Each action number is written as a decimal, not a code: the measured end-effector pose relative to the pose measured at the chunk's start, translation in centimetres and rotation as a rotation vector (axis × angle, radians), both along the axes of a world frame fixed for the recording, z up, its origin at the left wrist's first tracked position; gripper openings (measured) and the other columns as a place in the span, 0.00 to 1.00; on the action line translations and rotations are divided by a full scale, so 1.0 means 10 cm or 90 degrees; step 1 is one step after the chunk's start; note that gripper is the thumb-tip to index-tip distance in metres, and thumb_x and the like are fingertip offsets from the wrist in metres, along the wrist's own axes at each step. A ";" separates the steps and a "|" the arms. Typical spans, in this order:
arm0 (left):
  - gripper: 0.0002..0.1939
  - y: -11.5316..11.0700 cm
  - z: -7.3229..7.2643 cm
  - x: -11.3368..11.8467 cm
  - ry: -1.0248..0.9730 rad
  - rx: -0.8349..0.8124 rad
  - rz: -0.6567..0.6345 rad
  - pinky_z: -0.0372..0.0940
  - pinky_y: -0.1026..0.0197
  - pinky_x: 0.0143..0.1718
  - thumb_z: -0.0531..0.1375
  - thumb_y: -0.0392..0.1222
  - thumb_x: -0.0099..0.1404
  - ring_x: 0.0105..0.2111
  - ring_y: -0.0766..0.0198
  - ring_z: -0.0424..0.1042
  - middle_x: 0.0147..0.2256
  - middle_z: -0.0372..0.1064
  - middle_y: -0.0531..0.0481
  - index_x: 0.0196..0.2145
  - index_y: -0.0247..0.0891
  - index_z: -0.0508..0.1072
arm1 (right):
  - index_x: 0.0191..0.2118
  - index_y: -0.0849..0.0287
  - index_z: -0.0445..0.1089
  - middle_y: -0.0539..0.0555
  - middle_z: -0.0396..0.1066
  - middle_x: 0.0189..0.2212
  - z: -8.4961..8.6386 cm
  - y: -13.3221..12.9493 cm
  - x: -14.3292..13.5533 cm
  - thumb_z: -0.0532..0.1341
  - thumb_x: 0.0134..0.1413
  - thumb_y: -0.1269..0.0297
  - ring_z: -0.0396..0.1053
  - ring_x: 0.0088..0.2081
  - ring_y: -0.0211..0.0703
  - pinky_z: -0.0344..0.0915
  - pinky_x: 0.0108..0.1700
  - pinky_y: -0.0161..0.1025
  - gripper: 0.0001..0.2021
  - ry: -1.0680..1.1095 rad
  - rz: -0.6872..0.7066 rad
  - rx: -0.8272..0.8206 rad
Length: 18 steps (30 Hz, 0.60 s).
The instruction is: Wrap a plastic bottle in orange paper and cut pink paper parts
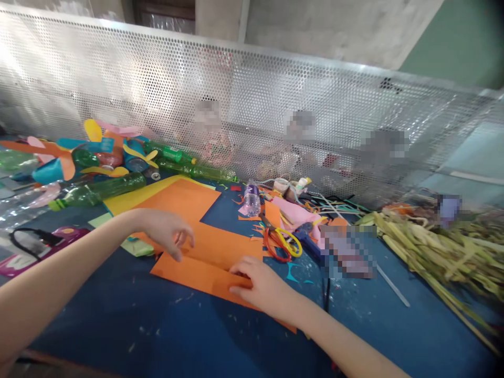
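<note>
An orange paper sheet [220,247] lies on the blue table in front of me, with a crease running across it and its near strip angled toward me. My left hand [167,231] is over the sheet's left part, fingers curled and apart, holding nothing. On the right part rests my right hand [255,281], its thumb and fingers bent and spread apart on the near strip. More orange paper [181,199] and a yellow sheet [129,194] lie behind. Scissors with red and yellow handles [281,244] are to the right, beside orange scraps.
Green plastic bottles [106,189] and colored paper shapes [63,160] crowd the left. A small clear bottle [252,198], a blue tool [311,241] and pink paper [293,212] sit beyond the right hand. Dry husks [425,252] cover the right. Behind stands a perforated metal screen [260,105]; people show through it.
</note>
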<state>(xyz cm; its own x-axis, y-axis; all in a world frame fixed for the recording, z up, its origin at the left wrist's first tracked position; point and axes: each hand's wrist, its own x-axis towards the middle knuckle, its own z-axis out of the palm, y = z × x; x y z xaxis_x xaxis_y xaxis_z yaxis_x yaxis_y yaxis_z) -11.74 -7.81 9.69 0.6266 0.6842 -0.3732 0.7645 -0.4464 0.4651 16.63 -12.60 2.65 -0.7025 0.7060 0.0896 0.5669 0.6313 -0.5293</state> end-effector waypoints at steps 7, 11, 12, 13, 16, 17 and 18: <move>0.33 0.39 0.34 0.03 -0.414 -0.139 0.033 0.57 0.54 0.51 0.45 0.65 0.62 0.47 0.53 0.69 0.41 0.74 0.44 0.48 0.38 0.72 | 0.39 0.57 0.65 0.52 0.68 0.39 0.37 0.24 0.30 0.56 0.55 0.64 0.67 0.43 0.39 0.63 0.47 0.38 0.06 0.202 -0.030 -0.088; 0.42 0.46 0.16 0.03 -0.596 -0.234 0.284 0.63 0.53 0.43 0.37 0.71 0.58 0.43 0.49 0.71 0.39 0.75 0.44 0.46 0.36 0.72 | 0.43 0.54 0.61 0.54 0.69 0.45 0.39 0.49 0.46 0.58 0.51 0.56 0.68 0.46 0.45 0.66 0.46 0.42 0.14 0.586 -0.194 -0.246; 0.44 0.48 0.09 0.07 -0.603 -0.231 0.284 0.63 0.53 0.43 0.36 0.73 0.56 0.43 0.50 0.71 0.40 0.75 0.42 0.47 0.36 0.70 | 0.43 0.53 0.60 0.54 0.70 0.45 0.35 0.54 0.47 0.60 0.49 0.55 0.69 0.45 0.46 0.66 0.44 0.42 0.16 0.664 -0.214 -0.293; 0.45 0.49 0.00 0.13 -0.600 -0.248 0.269 0.63 0.52 0.44 0.37 0.74 0.54 0.44 0.50 0.71 0.41 0.74 0.41 0.49 0.36 0.69 | 0.42 0.53 0.60 0.54 0.71 0.42 0.31 0.58 0.47 0.61 0.47 0.55 0.71 0.43 0.46 0.67 0.42 0.41 0.17 0.722 -0.243 -0.321; 0.48 0.52 -0.21 0.35 -0.648 -0.417 0.178 0.59 0.49 0.49 0.42 0.76 0.51 0.49 0.49 0.68 0.47 0.70 0.37 0.57 0.36 0.57 | 0.38 0.55 0.60 0.55 0.72 0.39 0.15 0.66 0.44 0.62 0.42 0.53 0.72 0.39 0.48 0.68 0.35 0.41 0.18 0.784 -0.321 -0.337; 0.49 0.51 -0.26 0.42 -0.656 -0.442 0.162 0.59 0.49 0.50 0.42 0.76 0.51 0.50 0.49 0.67 0.49 0.68 0.36 0.59 0.36 0.54 | 0.38 0.55 0.60 0.55 0.73 0.38 0.09 0.68 0.42 0.62 0.41 0.53 0.73 0.39 0.48 0.68 0.35 0.41 0.18 0.796 -0.343 -0.324; 0.49 0.49 -0.30 0.50 -0.659 -0.451 0.160 0.58 0.49 0.50 0.42 0.76 0.50 0.51 0.49 0.67 0.50 0.67 0.36 0.59 0.37 0.53 | 0.38 0.55 0.60 0.54 0.73 0.37 0.04 0.69 0.41 0.62 0.40 0.54 0.73 0.38 0.47 0.68 0.36 0.41 0.18 0.809 -0.382 -0.314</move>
